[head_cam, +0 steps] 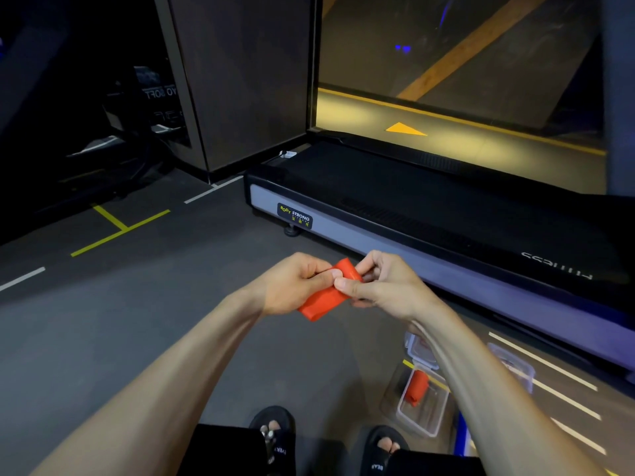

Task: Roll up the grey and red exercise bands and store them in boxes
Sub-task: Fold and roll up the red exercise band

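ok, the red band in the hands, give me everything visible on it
The red band is a bright orange-red, smooth, rubbery-looking strip, mostly rolled into a compact flat bundle, held in the air above the dark floor in front of the treadmill. It lies tilted, its lower end toward the left hand and its upper end between the fingertips of the right hand. Both hands pinch it; nothing else touches it. A loose flap shows at the upper end.

The dark floor [144, 321] carries painted lines. A treadmill [429, 214] and clear boxes [424, 403] rest on it. One box holds a red roll [417, 386]
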